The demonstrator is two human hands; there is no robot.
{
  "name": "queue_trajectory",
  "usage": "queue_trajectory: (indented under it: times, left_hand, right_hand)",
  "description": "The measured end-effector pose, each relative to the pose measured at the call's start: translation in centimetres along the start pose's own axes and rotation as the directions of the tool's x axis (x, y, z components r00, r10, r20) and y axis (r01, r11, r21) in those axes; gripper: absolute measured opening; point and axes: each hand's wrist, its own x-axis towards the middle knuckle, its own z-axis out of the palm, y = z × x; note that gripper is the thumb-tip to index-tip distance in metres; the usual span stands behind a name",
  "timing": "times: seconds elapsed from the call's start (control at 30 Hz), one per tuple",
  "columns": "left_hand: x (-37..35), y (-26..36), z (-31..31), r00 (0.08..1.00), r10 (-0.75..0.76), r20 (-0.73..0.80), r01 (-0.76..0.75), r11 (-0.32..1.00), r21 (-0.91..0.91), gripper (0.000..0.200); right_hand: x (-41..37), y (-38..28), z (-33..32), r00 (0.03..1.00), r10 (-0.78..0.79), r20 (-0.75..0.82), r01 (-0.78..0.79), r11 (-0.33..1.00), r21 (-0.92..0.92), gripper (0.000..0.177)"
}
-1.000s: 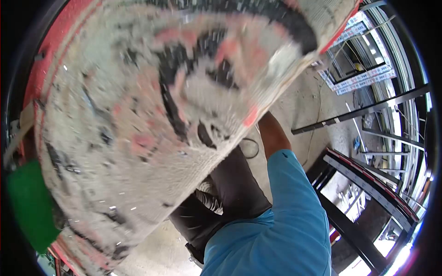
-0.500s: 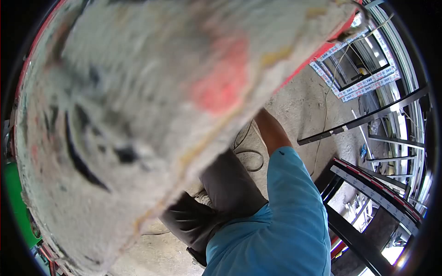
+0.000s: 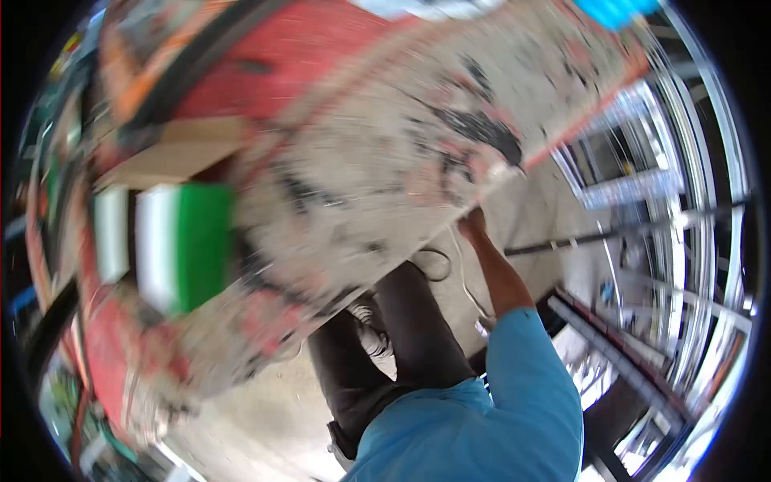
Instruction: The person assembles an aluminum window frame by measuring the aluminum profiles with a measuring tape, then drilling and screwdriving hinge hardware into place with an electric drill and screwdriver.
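Bare concrete floor (image 3: 265, 410) beneath paint-scuffed grey-and-red worktop (image 3: 353, 181), slanting across view. Right hand (image 3: 472, 223) at worktop's near edge, fingers hidden; cannot tell whether gripping. 1 green-and-white cardboard box (image 3: 205, 245) on worktop's left part. Thin pale cable (image 3: 464, 281) near hand.

Right hand (image 3: 472, 222) partly hidden by worktop (image 3: 361, 217); green-white box (image 3: 203, 241) blurred.
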Motion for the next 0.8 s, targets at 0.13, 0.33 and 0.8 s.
queue_trajectory:
  times: [0.13,0.33,0.8]
  left_hand:
    - [5.4,-3.5,-2.8,0.997,0.036,-0.067,-0.034,0.999,0.026,0.046]
    - [18.3,-1.8,-0.5,0.999,-0.038,-0.038,0.035,0.996,-0.078,0.044]
    - [21.3,-0.9,-6.7,0.993,-0.119,0.01,0.088,0.674,-0.734,0.038]
  right_hand:
    - [-11.7,5.1,2.0,0.811,-0.471,0.347,0.438,0.882,0.173,0.026]
    - [-39.5,-24.2,-24.0,0.227,-0.737,0.636,0.23,0.675,0.701,0.032]
    - [-70.9,-79.3,-29.7,0.205,-0.94,0.271,-0.158,0.242,0.957,0.049]
